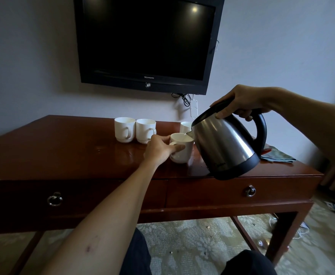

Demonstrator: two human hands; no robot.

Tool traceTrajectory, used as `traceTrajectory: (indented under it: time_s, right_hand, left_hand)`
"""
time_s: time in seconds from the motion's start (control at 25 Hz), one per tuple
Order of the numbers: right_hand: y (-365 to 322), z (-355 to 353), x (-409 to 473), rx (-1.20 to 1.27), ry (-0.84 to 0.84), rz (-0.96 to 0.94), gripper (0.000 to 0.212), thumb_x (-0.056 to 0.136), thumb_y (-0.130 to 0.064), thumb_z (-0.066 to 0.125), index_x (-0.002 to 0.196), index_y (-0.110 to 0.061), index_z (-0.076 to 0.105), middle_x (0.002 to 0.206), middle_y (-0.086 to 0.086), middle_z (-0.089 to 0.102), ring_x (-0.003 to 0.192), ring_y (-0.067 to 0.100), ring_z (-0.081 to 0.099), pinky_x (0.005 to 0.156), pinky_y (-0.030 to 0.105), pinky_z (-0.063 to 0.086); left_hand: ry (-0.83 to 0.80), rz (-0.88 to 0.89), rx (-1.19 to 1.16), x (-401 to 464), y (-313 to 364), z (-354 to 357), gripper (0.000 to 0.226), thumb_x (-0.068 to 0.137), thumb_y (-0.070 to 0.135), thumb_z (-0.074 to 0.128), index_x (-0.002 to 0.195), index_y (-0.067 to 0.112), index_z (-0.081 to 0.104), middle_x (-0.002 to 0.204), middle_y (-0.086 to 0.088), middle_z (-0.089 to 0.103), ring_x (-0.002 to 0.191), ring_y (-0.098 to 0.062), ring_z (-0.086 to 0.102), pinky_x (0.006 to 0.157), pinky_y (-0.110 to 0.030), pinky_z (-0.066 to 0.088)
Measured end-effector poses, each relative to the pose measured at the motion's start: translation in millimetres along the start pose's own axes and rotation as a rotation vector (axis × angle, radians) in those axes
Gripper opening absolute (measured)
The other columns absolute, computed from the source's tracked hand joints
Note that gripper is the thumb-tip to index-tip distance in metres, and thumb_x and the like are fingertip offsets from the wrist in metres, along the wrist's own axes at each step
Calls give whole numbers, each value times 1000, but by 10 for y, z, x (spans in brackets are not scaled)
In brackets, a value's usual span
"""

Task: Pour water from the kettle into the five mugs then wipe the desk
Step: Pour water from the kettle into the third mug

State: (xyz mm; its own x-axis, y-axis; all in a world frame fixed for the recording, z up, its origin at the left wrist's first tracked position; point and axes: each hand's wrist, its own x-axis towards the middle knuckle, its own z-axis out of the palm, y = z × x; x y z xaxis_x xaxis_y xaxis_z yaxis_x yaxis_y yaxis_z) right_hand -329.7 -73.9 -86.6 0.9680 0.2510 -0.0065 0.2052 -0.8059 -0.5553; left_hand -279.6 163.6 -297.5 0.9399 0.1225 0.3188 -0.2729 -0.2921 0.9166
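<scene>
**Water goes into a mug**

The right hand (pixel 240 102) is closed around the black handle of the shiny kettle (pixel 226 143) and tips it. The spout is over a white mug (pixel 182 150). The left hand (pixel 158 149) wraps around that mug on the brown desk (pixel 63 155). Two more mugs (pixel 135 130) stand just past the left hand (side by side). A cloth (pixel 277 155) lies under the right arm.

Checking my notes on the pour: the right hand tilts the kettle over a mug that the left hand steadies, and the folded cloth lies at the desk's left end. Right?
Not quite. In the head view the folded cloth lies at the desk's right end, behind the kettle. The rest holds: right hand tilts it, left hand steadies the mug.
</scene>
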Motion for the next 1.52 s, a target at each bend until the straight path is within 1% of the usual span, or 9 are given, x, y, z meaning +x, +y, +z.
traceTrajectory:
  time_s: [0.12,0.32,0.44,0.6,0.84,0.92,1.12,1.36,1.52]
  right_hand:
    - [-2,3,3,2,4,-1,37,79,-14,83,116,-18,77,52,2,29,44,15,24,44,24,31]
    - [-1,6,-2,2,5,2,37,79,-14,83,116,-17,77,50,1,30,44,15,24,43,24,32]
    - [-1,6,0,5,3,-2,38,80,-14,83,117,-16,77,48,0,30,42,15,24,44,24,32]
    - [-7,11,-6,3,2,-2,38,80,-14,83,117,-15,76,46,-1,31,41,14,24,43,23,32]
    - [-8,10,-8,5,1,2,38,80,-14,83,118,-14,76,45,-2,31,41,14,25,44,24,32]
    - [-5,8,-7,6,2,3,38,80,-14,83,118,-15,76,45,-1,31,41,14,25,43,24,32]
    - [-5,7,-5,6,0,2,37,81,-14,82,117,-15,76,46,-1,30,42,14,24,44,24,32]
    - [-5,3,1,11,-1,17,38,80,-16,83,117,-16,76,48,-1,30,43,15,23,46,24,31]
    - [-6,2,-3,0,0,12,38,80,-16,83,118,-16,76,47,-1,30,44,15,24,45,24,31]
  left_hand:
    - [-5,5,-4,11,-12,-2,89,39,73,87,117,31,77,105,7,79,109,-16,69,102,-49,53]
    - [-16,13,-6,14,-12,-8,66,60,49,96,118,26,77,105,3,79,106,-16,70,102,-50,53]
    - [-22,13,-8,-8,12,-18,69,46,64,93,107,35,78,98,7,80,103,-14,71,99,-50,55]
    - [-31,35,-7,-2,-7,-18,62,47,64,92,102,40,76,97,8,80,103,-14,71,98,-51,55]
    - [-40,42,-23,26,-30,-13,88,32,80,81,108,36,78,95,10,80,102,-13,72,97,-51,56]
    - [-40,37,-22,23,-21,-17,87,35,77,83,110,33,79,96,10,80,102,-13,72,97,-51,55]
    - [-28,24,-12,-1,3,-28,59,59,50,96,112,30,79,97,7,80,102,-14,71,99,-51,54]
    - [-34,6,-22,0,3,-13,89,31,77,83,110,36,78,95,10,80,102,-15,72,97,-50,56]
    - [-32,3,-19,1,14,-21,89,35,74,86,113,32,78,97,8,80,102,-15,71,97,-50,56]
